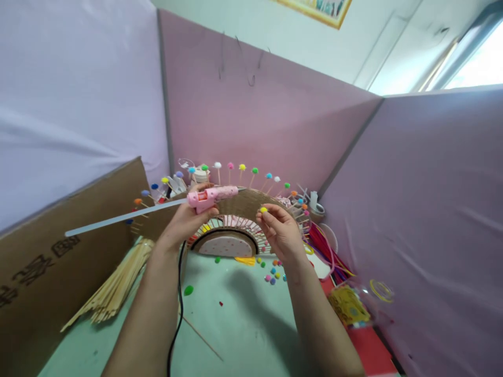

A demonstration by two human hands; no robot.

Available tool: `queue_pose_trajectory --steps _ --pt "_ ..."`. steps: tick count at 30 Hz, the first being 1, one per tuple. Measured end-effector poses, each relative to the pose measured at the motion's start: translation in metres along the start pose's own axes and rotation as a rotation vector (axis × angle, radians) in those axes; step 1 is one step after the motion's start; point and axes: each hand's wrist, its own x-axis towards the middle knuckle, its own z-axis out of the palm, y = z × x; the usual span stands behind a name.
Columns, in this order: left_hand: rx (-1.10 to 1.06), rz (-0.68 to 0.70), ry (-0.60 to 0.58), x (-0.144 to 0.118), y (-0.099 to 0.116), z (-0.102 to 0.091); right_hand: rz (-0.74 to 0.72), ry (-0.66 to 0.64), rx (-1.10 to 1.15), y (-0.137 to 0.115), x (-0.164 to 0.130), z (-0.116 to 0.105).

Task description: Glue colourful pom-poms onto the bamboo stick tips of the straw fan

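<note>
My left hand (187,220) grips a pink hot glue gun (208,198), its nozzle pointing right and a long glue stick (126,217) jutting out to the left. A black cord (176,303) hangs down from it. My right hand (277,230) pinches a small yellow pom-pom (263,210) between its fingertips, close to the gun's nozzle. Behind both hands stands a half-round fan-shaped craft piece (236,230) with a brown band, ringed by thin sticks tipped with coloured pom-poms (230,166).
Loose pom-poms (273,275) lie on the green table (231,324). A bundle of thin wooden sticks (113,288) rests at the left beside a cardboard panel (58,251). Coloured pipe cleaners (326,251), a yellow packet (348,306) and jars sit at the right. Pink partition walls enclose the desk.
</note>
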Motion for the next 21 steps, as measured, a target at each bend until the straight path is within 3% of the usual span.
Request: queue_pose_trajectory --steps 4,9,21 --pt "0.025 -0.02 -0.049 -0.001 0.003 -0.001 -0.17 0.012 -0.094 0.015 0.016 0.021" --pt "0.038 -0.009 -0.057 -0.002 0.006 -0.003 -0.286 0.032 -0.197 0.025 0.03 0.029" --pt "0.008 0.008 -0.055 -0.002 0.001 -0.003 -0.347 0.069 -0.295 0.024 0.037 0.032"
